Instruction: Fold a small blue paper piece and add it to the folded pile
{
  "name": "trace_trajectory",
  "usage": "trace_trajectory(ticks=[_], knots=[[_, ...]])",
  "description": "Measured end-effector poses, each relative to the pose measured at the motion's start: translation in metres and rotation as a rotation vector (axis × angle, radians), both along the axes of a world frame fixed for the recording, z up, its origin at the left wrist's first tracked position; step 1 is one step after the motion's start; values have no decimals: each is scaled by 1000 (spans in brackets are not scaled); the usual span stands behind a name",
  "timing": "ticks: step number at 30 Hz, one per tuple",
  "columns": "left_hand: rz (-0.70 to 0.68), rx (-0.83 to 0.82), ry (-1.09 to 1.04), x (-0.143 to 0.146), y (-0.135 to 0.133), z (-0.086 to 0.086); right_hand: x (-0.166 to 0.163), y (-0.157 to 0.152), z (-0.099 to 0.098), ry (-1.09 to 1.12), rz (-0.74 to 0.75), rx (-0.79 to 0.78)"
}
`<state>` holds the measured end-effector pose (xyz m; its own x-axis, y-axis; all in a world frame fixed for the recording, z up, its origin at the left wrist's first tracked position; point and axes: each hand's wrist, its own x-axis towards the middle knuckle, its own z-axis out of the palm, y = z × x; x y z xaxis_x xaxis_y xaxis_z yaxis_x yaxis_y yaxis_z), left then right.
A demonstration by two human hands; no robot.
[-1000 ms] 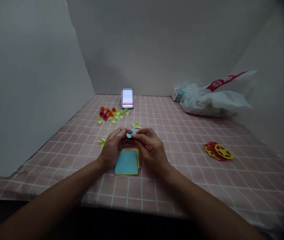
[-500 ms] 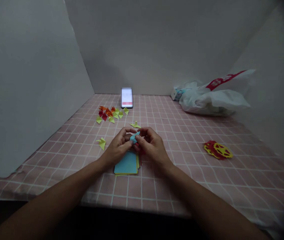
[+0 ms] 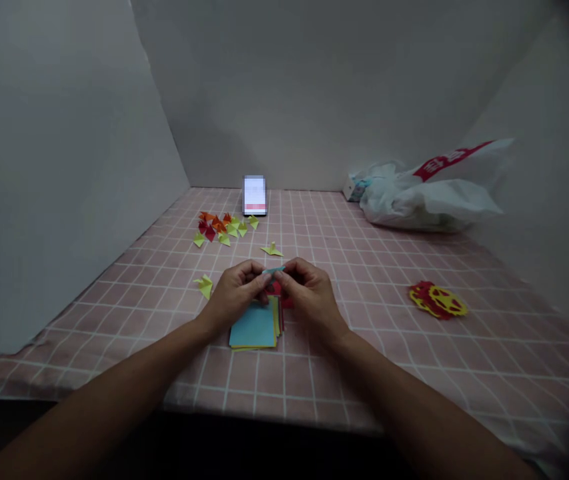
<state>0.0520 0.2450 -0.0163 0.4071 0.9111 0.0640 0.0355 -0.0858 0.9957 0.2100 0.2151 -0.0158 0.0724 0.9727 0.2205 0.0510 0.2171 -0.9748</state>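
My left hand (image 3: 235, 295) and my right hand (image 3: 311, 293) meet over the pink checked tablecloth (image 3: 364, 333), fingers pinched together on a small folded blue paper piece (image 3: 274, 271). Just below the hands lies a stack of coloured paper squares (image 3: 255, 327) with a blue sheet on top. A yellow folded piece (image 3: 205, 285) lies left of my left hand, and another yellow folded piece (image 3: 272, 250) lies just beyond the hands.
A cluster of orange, red and yellow folded pieces (image 3: 221, 228) sits at the back left. A phone (image 3: 255, 195) leans on the back wall. A white plastic bag (image 3: 429, 193) lies back right; a red and yellow paper cut-out (image 3: 437, 300) lies right.
The blue piece has turned between my fingers, from a raised point to a flatter edge-on shape. Both hands shifted slightly down and nearer the stack.
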Motion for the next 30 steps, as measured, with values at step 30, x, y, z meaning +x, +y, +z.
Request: trace_trajectory(ticks=[30], knots=[[41,56,26,-4,-3,5,3,0,-1,-12,122,-76]])
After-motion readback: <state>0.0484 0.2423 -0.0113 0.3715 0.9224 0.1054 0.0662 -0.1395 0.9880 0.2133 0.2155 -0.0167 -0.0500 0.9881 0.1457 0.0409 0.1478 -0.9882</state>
